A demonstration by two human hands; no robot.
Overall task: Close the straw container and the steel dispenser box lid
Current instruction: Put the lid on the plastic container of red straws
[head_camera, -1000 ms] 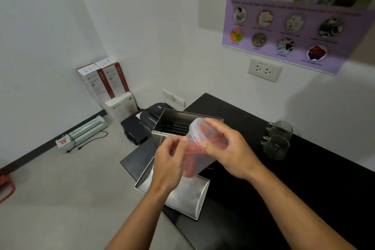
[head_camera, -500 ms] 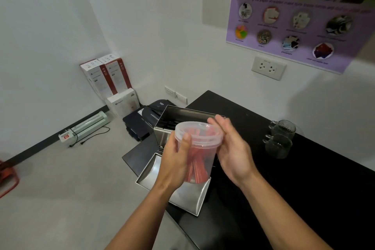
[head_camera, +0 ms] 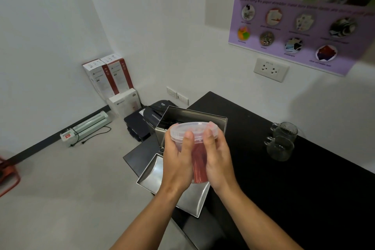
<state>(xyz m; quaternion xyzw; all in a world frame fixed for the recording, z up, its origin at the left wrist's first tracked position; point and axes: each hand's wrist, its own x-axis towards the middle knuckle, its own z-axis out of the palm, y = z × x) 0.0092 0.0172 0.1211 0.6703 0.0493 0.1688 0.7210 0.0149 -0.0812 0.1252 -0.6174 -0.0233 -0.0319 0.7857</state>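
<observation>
A clear plastic straw container (head_camera: 197,155) with red straws inside is held upright above the table, its clear lid (head_camera: 192,129) sitting on top. My left hand (head_camera: 178,160) wraps its left side and my right hand (head_camera: 218,158) presses its right side, both thumbs up at the lid's rim. Behind it stands the steel dispenser box (head_camera: 203,116), open at the top. Its steel lid (head_camera: 182,199) lies folded down toward me over the table's edge, partly hidden by my hands.
Two glass mugs (head_camera: 281,141) stand on the black table (head_camera: 294,189) at the right. A black shredder (head_camera: 156,114) sits on the floor behind the box, with cardboard boxes (head_camera: 109,77) and a white laminator (head_camera: 89,126) by the wall. A wall socket (head_camera: 271,69) is above the table.
The container went from tilted to upright. My right hand moved off the lid's top to the container's side, so both hands now clasp it with the lid on.
</observation>
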